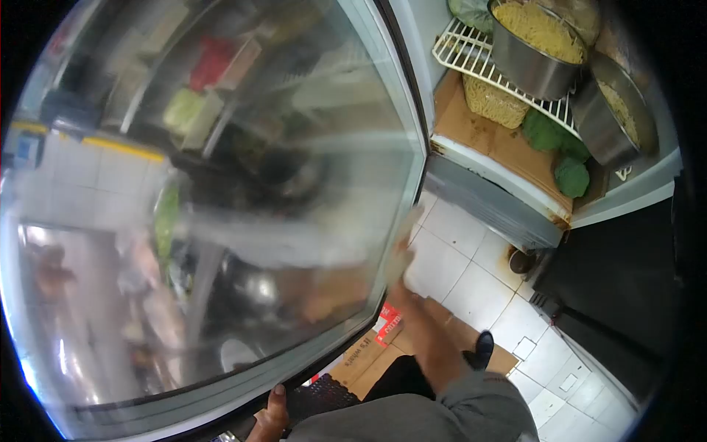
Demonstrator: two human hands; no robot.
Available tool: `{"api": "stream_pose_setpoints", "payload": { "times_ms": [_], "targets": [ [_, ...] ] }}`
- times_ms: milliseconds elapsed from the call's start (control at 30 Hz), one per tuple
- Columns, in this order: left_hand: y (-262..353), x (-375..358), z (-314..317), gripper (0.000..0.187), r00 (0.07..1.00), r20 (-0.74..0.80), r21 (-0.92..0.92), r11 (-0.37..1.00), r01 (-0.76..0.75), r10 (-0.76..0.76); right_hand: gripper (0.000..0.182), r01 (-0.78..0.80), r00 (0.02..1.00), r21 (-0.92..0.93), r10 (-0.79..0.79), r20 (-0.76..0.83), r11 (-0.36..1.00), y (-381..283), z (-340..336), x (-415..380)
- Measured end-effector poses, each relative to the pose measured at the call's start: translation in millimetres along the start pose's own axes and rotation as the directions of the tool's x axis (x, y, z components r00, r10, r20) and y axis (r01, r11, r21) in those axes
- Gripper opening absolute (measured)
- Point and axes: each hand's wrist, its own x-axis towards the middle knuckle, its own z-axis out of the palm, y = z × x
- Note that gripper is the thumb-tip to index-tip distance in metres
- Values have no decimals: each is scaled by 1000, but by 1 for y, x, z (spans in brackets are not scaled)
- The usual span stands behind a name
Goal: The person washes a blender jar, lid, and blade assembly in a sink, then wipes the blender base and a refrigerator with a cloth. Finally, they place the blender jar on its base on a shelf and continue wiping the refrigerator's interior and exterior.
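Observation:
A large glass door (294, 184) with a dark-edged frame stands swung out on the left, its pane full of reflections. My right hand (401, 258) is at the door's right edge, blurred, its fingers pointing up; whether it touches the frame is unclear. At the bottom, my left hand (272, 418) is beside the door's lower edge with the thumb up; its other fingers are hidden. To the right, the opened fridge shows a white wire shelf (471, 57) bearing a metal pot (534, 66) of yellow shreds and a tilted second pot (607, 140).
Below the shelf are a bag of noodle-like food (493, 102) and green leaves (571, 175) on cardboard (486, 140). Flattened cardboard (368, 361) lies on the white tiled floor (471, 295) by my shoe. A dark cabinet (618, 280) stands at the right.

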Motion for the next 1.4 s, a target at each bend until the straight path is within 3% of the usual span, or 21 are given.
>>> {"api": "stream_pose_setpoints", "payload": {
  "times_ms": [100, 167, 267, 367, 400, 433, 467, 500, 567, 600, 633, 667, 700, 800, 933, 1000, 1133, 1200, 1267, 1333, 1400],
  "targets": [
    [1, -1, -3, 46, 1000, -4, -3, 1000, 14, -14, 54, 126, 981, -90, -111, 160, 988, -42, -3, -112],
    [1, 1, -4, 46, 1000, -3, -1, 1000, 13, -13, 54, 141, 979, -46, -132, 157, 989, -61, -5, -96],
    [-2, 9, 1, 47, 1000, -1, 1, 1000, -10, 10, 54, -91, 995, 300, 75, 65, 949, -78, -4, 21],
    [-5, 21, 6, 48, 999, -4, -12, 999, -47, 46, 54, -433, 891, 720, 377, 253, 543, -149, -14, 133],
    [-5, 25, 8, 49, 998, -7, -28, 998, -62, 62, 54, -368, 923, 677, 338, 184, 637, -170, -12, 157],
    [-6, 28, 10, 49, 997, -13, -42, 996, -76, 75, 55, -122, 988, 444, 153, -35, 888, -175, -4, 186],
    [-3, 31, 13, 49, 998, -22, -55, 997, -62, 61, 55, 116, 979, 114, -94, -179, 987, -179, 5, 208],
    [2, 33, 15, 50, 999, -27, -63, 997, -45, 44, 55, 196, 967, 134, -169, -190, 971, -216, 12, 207],
    [30, 37, 22, 46, 999, -15, -66, 997, 51, -52, 55, 413, 902, 35, -403, -157, 910, -331, 23, 185],
    [34, 41, 21, 44, 999, 8, -49, 998, 41, -41, 52, 522, 848, 275, -459, -264, 807, -408, 27, 143],
    [34, 46, 20, 42, 999, 32, -32, 999, 25, -24, 49, 652, 753, 190, -600, -269, 734, -459, 38, 137],
    [25, 54, 22, 39, 998, 37, -112, 992, -49, 53, 48, 751, 650, 55, -723, -236, 658, -521, 41, 110],
    [17, 60, 22, 36, 991, 37, -186, 976, -117, 126, 50, 911, 370, -13, -832, -414, 412, -568, 95, 128],
    [52, 62, 17, 33, 967, 17, -44, 966, -253, 254, 50, 965, 235, -75, -956, -178, 251, -629, 111, -1],
    [74, 58, 14, 33, 940, 10, -103, 935, -339, 341, 48, 992, 60, 105, -997, 52, 65, -584, 106, -120],
    [80, 50, 12, 31, 956, 56, 0, 957, -289, 289, 48, 991, 71, 112, -995, 72, 79, -552, 104, -114],
    [88, 37, 22, 37, 986, 16, -45, 985, -166, 167, 47, 886, 463, -30, -886, -22, 464, -408, 98, 7],
    [88, 34, 25, 38, 991, 16, 0, 992, -129, 129, 47, 660, 749, -12, -659, -73, 751, -277, 84, 66],
    [91, 29, 28, 37, 997, 36, -60, 996, -66, 68, 46, 277, 958, 153, -260, -120, 949, -118, 69, 87],
    [81, 29, 29, 31, 990, 20, -59, 988, -140, 141, 46, -6, 989, 348, 56, -134, 938, -7, 63, 72],
    [82, 28, 30, 30, 988, 29, -67, 987, -148, 150, 46, -88, 975, 449, 169, -144, 889, 26, 63, 46]
  ]
}}
